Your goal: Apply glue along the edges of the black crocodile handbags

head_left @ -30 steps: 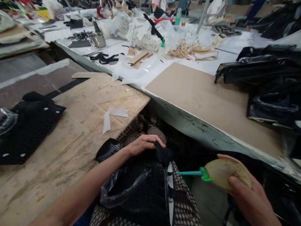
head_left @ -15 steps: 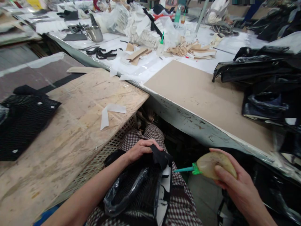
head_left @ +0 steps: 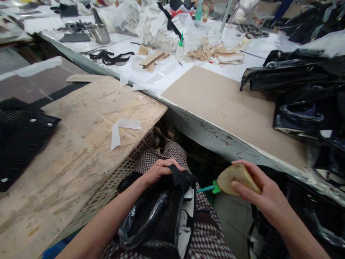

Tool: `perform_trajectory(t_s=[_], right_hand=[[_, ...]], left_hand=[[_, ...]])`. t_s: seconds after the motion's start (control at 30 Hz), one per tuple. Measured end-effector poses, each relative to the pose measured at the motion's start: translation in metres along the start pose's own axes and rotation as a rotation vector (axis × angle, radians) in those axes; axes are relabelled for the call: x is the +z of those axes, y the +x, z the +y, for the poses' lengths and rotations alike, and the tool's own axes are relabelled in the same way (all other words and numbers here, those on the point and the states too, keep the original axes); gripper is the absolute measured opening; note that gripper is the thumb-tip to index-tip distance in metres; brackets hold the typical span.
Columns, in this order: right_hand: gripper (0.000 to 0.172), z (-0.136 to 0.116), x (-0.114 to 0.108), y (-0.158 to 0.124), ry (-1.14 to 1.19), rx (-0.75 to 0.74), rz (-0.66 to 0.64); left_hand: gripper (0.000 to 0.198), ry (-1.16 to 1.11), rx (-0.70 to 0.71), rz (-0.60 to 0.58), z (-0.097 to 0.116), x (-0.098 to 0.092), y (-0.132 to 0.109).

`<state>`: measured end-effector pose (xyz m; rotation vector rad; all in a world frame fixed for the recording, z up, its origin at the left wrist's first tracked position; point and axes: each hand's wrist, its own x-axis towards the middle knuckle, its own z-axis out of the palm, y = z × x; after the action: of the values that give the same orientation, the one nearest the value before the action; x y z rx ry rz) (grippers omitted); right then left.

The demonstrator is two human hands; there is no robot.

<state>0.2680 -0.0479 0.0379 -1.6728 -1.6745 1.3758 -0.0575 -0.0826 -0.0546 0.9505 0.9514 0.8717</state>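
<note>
My left hand (head_left: 158, 170) is closed on the top edge of a black textured bag piece (head_left: 161, 212) that lies on my lap, partly wrapped in clear plastic. My right hand (head_left: 258, 190) grips a yellowish squeeze bottle (head_left: 235, 177) with a green nozzle (head_left: 206, 188). The nozzle points left toward the black piece and its tip sits close to the folded black edge.
A worn wooden board (head_left: 81, 136) with a white paper strip (head_left: 118, 129) is on my left. A tan cardboard sheet (head_left: 229, 104) covers the bench ahead. Black bag parts (head_left: 304, 90) pile at the right. Another glue bottle (head_left: 179, 50), scraps and a metal cup (head_left: 98, 33) lie farther back.
My right hand has brought the bottle up and left, so the nozzle tip is nearer the black piece. My left hand keeps its grip.
</note>
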Motion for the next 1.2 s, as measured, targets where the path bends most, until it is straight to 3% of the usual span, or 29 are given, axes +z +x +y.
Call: perform_trajectory(t_s=[0.17,0.33,0.47,0.57,0.7,0.87,1.0,1.2], right_hand=[[0.057,0.000,0.006,-0.001,0.091,0.041,0.047],[0.058,0.003,0.016,-0.003,0.211,0.124,0.028],[0.059,0.004,0.010,-0.002,0.265,0.133,-0.006],[0.059,-0.009,-0.006,0.002,0.106,0.075,-0.071],[0.055,-0.045,-0.031,0.012,-0.317,-0.147,-0.168],[0.052,-0.089,-0.039,0.023,-0.714,-0.365,-0.204],[0.050,-0.104,-0.036,0.027,-0.785,-0.427,-0.254],[0.048,-0.106,-0.035,0.028,-0.788,-0.430,-0.291]], left_hand=[[0.018,-0.009,0.019,0.001,-0.003,0.000,-0.002],[0.017,-0.022,0.030,0.004,-0.003,-0.001,-0.004],[0.017,-0.008,0.033,0.003,-0.004,-0.002,-0.003],[0.018,0.008,0.042,-0.002,-0.006,-0.002,-0.001],[0.019,0.017,0.053,0.004,-0.008,-0.001,0.001],[0.022,0.063,0.055,0.016,-0.007,0.000,-0.002],[0.023,0.040,0.072,0.026,-0.007,0.000,-0.006],[0.023,0.000,0.091,0.020,-0.010,-0.001,-0.009]])
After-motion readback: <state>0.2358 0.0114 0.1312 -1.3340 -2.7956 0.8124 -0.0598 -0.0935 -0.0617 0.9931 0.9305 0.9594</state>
